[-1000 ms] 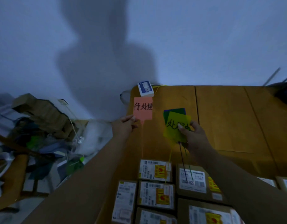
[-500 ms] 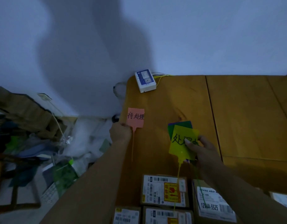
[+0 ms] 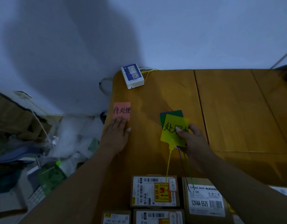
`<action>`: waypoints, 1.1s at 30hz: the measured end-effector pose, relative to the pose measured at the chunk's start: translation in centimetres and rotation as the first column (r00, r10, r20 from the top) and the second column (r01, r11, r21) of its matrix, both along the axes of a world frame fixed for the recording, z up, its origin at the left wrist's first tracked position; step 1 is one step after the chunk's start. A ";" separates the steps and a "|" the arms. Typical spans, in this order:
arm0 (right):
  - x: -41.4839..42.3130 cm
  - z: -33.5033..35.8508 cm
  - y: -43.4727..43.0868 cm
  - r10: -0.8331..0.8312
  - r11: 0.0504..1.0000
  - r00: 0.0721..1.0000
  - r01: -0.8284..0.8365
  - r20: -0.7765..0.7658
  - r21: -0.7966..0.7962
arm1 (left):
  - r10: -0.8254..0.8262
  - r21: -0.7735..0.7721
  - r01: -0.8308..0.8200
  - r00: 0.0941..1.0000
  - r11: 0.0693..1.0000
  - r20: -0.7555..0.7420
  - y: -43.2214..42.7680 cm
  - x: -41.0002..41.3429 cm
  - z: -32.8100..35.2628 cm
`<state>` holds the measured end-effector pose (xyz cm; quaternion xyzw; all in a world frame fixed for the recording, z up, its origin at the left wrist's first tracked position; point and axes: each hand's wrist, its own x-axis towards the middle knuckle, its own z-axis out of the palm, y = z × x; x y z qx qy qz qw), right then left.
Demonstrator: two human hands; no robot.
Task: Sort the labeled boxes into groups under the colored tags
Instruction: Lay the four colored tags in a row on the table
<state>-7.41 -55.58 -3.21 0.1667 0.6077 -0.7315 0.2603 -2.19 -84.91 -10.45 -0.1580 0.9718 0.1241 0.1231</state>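
Note:
A pink tag (image 3: 121,109) with handwritten characters lies flat near the left edge of the wooden table (image 3: 223,110). My left hand (image 3: 116,135) rests palm down on the table, fingertips on the tag's lower edge. My right hand (image 3: 193,139) grips a fan of tags: a yellow tag (image 3: 173,128) in front, a green tag (image 3: 171,115) and a purple one behind, their thin tails hanging down. Several labeled cardboard boxes sit at the near edge, among them one with a yellow-red sticker (image 3: 154,191) and one marked 12V4A (image 3: 205,201).
A small white device (image 3: 133,75) with cables sits at the table's far left corner by the wall. To the left, off the table, lies a heap of plastic bags and cardboard (image 3: 42,135). Bare wood stretches to the right.
My left hand has flattened onto the table below the pink tag, which now lies flat. The right hand with the fanned tags stayed roughly where it was.

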 end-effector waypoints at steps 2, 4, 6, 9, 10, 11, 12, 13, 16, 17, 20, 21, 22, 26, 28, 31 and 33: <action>-0.3 0.3 0.3 0.002 1.000 1.000 -0.002 -0.009 0.002 | 0.019 0.007 -0.019 1.000 1.000 -0.014 -0.1 -0.3 1.1; -0.7 0.7 0.7 -0.008 1.000 1.000 0.009 -0.013 0.017 | 0.078 0.018 -0.076 0.993 0.997 -0.093 0.8 -0.8 2.9; -1.3 1.0 1.1 -0.019 0.999 1.000 0.020 -0.023 0.043 | 0.179 0.169 -0.147 0.966 0.975 -0.188 3.0 -1.6 5.4; -2.2 1.6 2.1 -0.031 0.998 0.998 0.033 -0.047 0.057 | 0.352 0.653 -0.234 0.934 0.720 -0.054 8.7 -3.5 9.7; -2.4 1.7 2.5 -0.042 0.998 0.998 0.045 -0.054 0.052 | 0.368 0.757 -0.275 0.929 0.593 0.049 10.9 -4.1 10.8; -2.6 1.8 2.8 -0.053 0.997 0.997 0.056 -0.061 0.045 | 0.369 0.809 -0.322 0.919 0.493 0.140 12.9 -4.5 11.6; -2.8 2.0 3.2 -0.063 0.997 0.996 0.066 -0.066 0.034 | 0.373 0.836 -0.359 0.905 0.415 0.203 14.8 -4.6 12.0; -3.0 2.2 3.7 -0.074 0.997 0.995 0.076 -0.070 0.021 | 0.387 0.858 -0.381 0.890 0.345 0.240 16.6 -4.8 12.3; -3.5 2.8 5.8 -0.113 0.993 0.992 0.112 -0.061 -0.020 | 0.480 0.899 -0.402 0.831 0.173 0.279 20.3 -4.7 12.1; -3.6 3.0 6.7 -0.118 0.992 0.992 0.116 -0.053 -0.039 | 0.511 0.906 -0.405 0.808 0.121 0.292 21.2 -4.7 12.1; -4.2 3.5 9.1 -0.114 0.989 0.993 0.112 -0.022 -0.100 | 0.599 0.917 -0.395 0.723 -0.052 0.345 23.2 -5.0 11.8; -4.4 3.5 9.9 -0.114 0.986 0.993 0.111 -0.014 -0.122 | 0.620 0.916 -0.387 0.694 -0.107 0.366 23.8 -5.1 11.7; -4.7 3.6 10.7 -0.116 0.983 0.993 0.114 -0.008 -0.142 | 0.635 0.911 -0.379 0.666 -0.163 0.391 24.2 -5.4 11.6; -5.8 3.2 13.9 -0.118 0.986 0.993 0.117 -0.002 -0.117 | 0.685 0.884 -0.379 0.569 -0.272 0.455 25.1 -7.1 11.3; -6.2 2.9 15.2 -0.117 0.988 0.993 0.117 0.004 -0.101 | 0.712 0.885 -0.393 0.545 -0.249 0.443 25.1 -8.2 10.7; -6.4 2.3 16.6 -0.126 0.987 0.992 0.128 0.023 -0.096 | 0.741 0.873 -0.442 0.512 -0.207 0.435 25.2 -9.8 9.3; -6.4 1.9 17.3 -0.123 0.988 0.992 0.125 0.034 -0.095 | 0.747 0.859 -0.476 0.499 -0.188 0.440 25.5 -10.7 8.2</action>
